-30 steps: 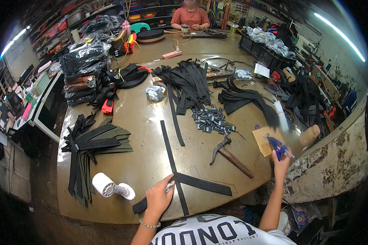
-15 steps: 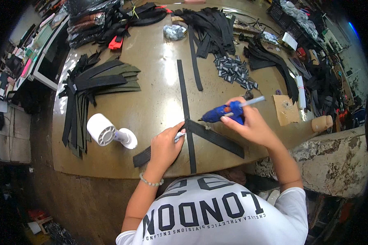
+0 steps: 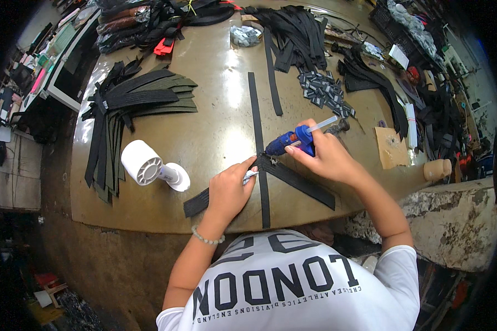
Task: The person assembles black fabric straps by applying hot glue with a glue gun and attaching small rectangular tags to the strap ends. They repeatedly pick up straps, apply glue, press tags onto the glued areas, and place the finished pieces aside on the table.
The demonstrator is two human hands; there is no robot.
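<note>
My right hand (image 3: 331,155) is wrapped round a blue hot glue gun (image 3: 286,144) with a clear glue stick (image 3: 321,123) poking out of its back. The gun's nozzle is at the spot where black webbing straps meet, touching or just above it. One narrow strap (image 3: 265,193) runs away from me; a wider strap (image 3: 303,186) slants off to the right. My left hand (image 3: 230,187) rests on the left wide strap (image 3: 196,203), fingertips near the joint, partly covering it. Between its thumb and fingers is a small white piece (image 3: 249,176), too small to name.
A white handheld fan (image 3: 143,164) stands at left, beside bundled black and olive straps (image 3: 132,102). Farther back lie more black straps (image 3: 295,33), a heap of small grey labels (image 3: 323,91) and a round container (image 3: 245,36). Brown cardboard (image 3: 391,148) and a tape roll (image 3: 437,169) lie right.
The glue gun has moved left, bringing its nozzle to where the straps meet. My left hand keeps its place on the strap. The whole view has shifted slightly.
</note>
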